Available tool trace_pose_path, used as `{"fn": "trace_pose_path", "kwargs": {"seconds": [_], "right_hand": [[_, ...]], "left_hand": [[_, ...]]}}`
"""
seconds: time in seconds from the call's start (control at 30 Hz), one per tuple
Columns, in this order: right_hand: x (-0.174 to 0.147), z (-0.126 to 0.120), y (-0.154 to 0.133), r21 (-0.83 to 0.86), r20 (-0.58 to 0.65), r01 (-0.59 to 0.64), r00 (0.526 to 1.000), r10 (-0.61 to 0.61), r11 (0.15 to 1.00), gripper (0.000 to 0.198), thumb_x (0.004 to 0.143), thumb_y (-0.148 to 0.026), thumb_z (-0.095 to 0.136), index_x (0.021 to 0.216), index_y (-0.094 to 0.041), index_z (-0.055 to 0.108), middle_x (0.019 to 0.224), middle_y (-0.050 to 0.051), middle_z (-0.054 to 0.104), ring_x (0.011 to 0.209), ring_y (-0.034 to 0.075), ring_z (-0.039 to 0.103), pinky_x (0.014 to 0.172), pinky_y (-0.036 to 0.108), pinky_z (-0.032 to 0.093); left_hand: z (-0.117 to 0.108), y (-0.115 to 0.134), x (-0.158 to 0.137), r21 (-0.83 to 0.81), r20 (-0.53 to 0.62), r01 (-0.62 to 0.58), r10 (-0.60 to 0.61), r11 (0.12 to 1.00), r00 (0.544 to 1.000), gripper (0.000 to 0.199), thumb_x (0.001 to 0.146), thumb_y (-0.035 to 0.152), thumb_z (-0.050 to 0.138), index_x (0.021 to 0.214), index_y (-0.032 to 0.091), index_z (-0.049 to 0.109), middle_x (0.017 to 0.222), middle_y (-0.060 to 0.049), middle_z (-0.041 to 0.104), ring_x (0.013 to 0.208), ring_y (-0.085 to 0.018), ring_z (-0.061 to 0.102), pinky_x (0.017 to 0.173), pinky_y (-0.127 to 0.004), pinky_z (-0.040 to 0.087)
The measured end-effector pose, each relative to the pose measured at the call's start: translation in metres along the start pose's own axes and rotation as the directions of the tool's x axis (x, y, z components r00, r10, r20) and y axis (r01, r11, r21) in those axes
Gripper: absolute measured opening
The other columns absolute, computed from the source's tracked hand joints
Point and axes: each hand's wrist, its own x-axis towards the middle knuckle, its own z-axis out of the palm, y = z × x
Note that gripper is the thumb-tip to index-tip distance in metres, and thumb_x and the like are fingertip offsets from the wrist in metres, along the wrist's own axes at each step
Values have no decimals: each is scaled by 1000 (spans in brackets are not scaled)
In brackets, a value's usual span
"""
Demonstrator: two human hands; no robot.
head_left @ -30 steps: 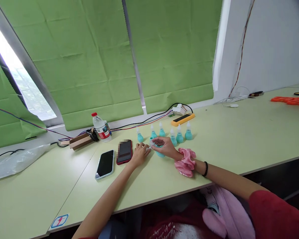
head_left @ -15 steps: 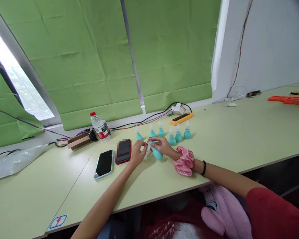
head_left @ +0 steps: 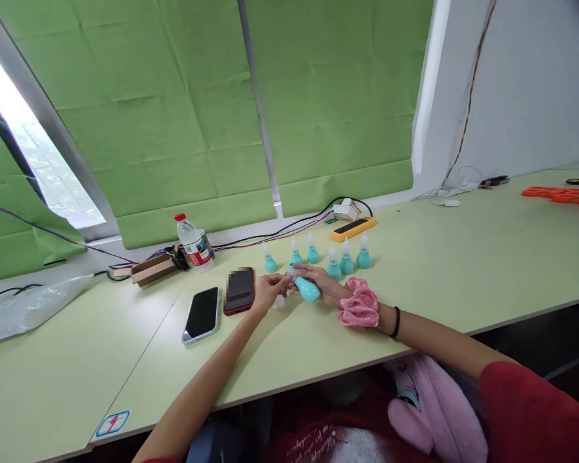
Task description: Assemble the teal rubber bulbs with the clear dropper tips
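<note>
right hand (head_left: 324, 283): I see it wrapped round a teal bulb (head_left: 309, 290), bulb lying tilted, just off the desk (head_left: 463, 257) or resting on it, I can't tell which.
left hand (head_left: 266, 292): fingers pinched on the clear tip (head_left: 289, 275) at the bulb's narrow end, meeting the right hand there.
bulb location: mid-desk, just in front of the bulb row, right of the phones.
small clear piece (head_left: 278, 301): on the desk under the left hand, too small for me to identify.
bulb row (head_left: 346, 260): five teal bulbs with white tips, upright, just behind the hands.
scrunchie (head_left: 359, 303): pink, on the right wrist, black band beside it.
phones: red one (head_left: 240, 290) just left of the left hand, pale one (head_left: 202, 314) beside it, both flat.
water bottle (head_left: 193, 243): upright near the window, next to a cardboard box (head_left: 150, 269).
yellow device (head_left: 353, 229): behind the row, cables running to it.
far right: orange item (head_left: 562, 194) on the desk, well apart.
</note>
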Motion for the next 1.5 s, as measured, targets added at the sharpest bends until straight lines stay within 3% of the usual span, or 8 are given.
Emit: {"fn": "trace_pose_path", "kwargs": {"seconds": [0.4,0.6,0.8,0.97,1.3,1.5], "right_hand": [[1,-1,-1,74,33,-38,999,35,997,25,73,-11,51,98,-14,45,79,6,62,67,15,62,66,28,52],[-1,1,-1,4,26,9,1000,-9,1000,19,73,-17,54,91,-15,47,85,6,61,61,15,61,57,28,53],[1,2,5,-83,-35,77,996,-80,994,19,68,-22,60,80,-16,48,72,4,62,55,15,60,52,30,53],[5,-1,9,-119,-45,127,990,-133,985,26,63,-27,65,79,-16,49,72,3,62,53,14,60,53,29,52],[3,4,7,-257,-66,314,938,-341,914,35,58,-36,67,80,-16,50,71,4,63,49,13,58,51,28,51],[5,-2,10,-262,-70,274,951,-301,925,35,59,-37,66,82,-16,49,70,4,63,46,12,57,49,27,49]], "left_hand": [[0,0,-2,-225,77,53,-37,973,996,26,61,35,65,63,9,63,62,-4,57,52,-8,46,48,-20,37],[2,1,-4,-247,86,67,-47,967,995,22,61,30,65,64,8,63,61,-4,56,52,-8,46,47,-20,36],[2,0,-5,-281,71,117,-101,953,992,18,58,25,67,59,8,62,58,-4,54,52,-8,46,47,-21,36],[2,0,-3,-251,65,124,-111,960,992,18,58,25,66,64,9,64,61,-6,57,54,-10,49,49,-22,37],[5,2,-5,11,-145,24,-22,1000,989,28,57,36,65,66,10,67,56,-4,57,46,-7,42,46,-21,36],[6,-2,-5,81,-187,18,-2,997,982,30,57,38,64,67,10,67,54,-4,58,44,-8,42,44,-21,35]]}}
